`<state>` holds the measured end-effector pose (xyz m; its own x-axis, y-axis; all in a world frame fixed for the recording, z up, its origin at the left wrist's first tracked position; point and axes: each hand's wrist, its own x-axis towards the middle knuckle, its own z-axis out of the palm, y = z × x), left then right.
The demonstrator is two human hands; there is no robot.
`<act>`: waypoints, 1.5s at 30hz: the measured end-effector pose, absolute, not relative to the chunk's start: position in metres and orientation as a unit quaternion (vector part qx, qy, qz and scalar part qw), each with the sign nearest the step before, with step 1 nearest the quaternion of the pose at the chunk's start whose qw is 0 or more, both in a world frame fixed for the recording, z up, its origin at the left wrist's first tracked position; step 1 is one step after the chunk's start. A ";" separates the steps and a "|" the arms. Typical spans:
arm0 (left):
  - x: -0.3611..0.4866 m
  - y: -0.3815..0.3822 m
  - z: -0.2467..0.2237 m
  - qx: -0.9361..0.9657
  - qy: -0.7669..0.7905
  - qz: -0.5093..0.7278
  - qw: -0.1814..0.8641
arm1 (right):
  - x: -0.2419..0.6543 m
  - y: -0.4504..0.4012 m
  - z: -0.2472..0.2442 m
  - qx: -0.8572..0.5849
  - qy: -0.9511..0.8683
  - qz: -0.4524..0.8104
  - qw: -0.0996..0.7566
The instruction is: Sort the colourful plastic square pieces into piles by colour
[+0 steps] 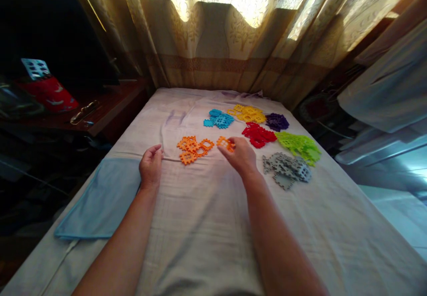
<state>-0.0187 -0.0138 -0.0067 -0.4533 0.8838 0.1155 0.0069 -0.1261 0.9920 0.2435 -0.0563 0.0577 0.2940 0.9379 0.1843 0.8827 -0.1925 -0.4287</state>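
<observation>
My right hand (243, 156) pinches an orange interlocking plastic tile (224, 143) by its right side, low over the cloth. Just left of that tile lies a small pile of orange tiles (191, 149), some overlapping. To the left of this pile is my left hand (151, 166), its fingers curled in and nothing visible in them. Behind and to the right, more tiles lie sorted by colour: blue (220, 119), yellow (248, 114), purple (276, 121), red (258, 135), lime green (299, 146) and grey (288, 169).
A pale cloth (200, 225) covers the table. On its left lies a light blue fabric pad (100, 202) with a white cable (62, 265). A wooden desk (113, 105) at the left carries a red container (50, 94). Patterned curtains (207, 42) hang behind the table.
</observation>
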 end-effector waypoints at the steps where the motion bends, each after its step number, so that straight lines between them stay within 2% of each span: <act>1: -0.019 -0.014 -0.007 0.398 0.568 0.635 0.341 | 0.258 -0.054 0.054 -0.796 -0.561 0.046 0.224; 7: -0.018 -0.014 -0.010 0.418 0.582 0.617 0.325 | 0.290 -0.051 0.032 -0.850 -0.497 0.020 0.173; 14: -0.018 -0.015 -0.010 0.421 0.580 0.618 0.322 | 0.284 -0.051 0.030 -0.826 -0.516 -0.003 0.227; 20: -0.021 -0.013 -0.016 0.432 0.574 0.617 0.320 | 0.246 -0.046 0.036 -0.741 -0.618 0.013 0.264; 27: -0.018 -0.014 -0.013 0.424 0.571 0.622 0.328 | 0.186 -0.056 0.030 -0.593 -0.780 0.069 0.187; 32: -0.018 -0.013 -0.013 0.431 0.575 0.616 0.322 | 0.177 -0.060 0.021 -0.579 -0.797 0.065 0.159; 45: -0.019 -0.014 -0.012 0.436 0.570 0.619 0.320 | 0.170 -0.058 0.018 -0.568 -0.797 0.092 0.183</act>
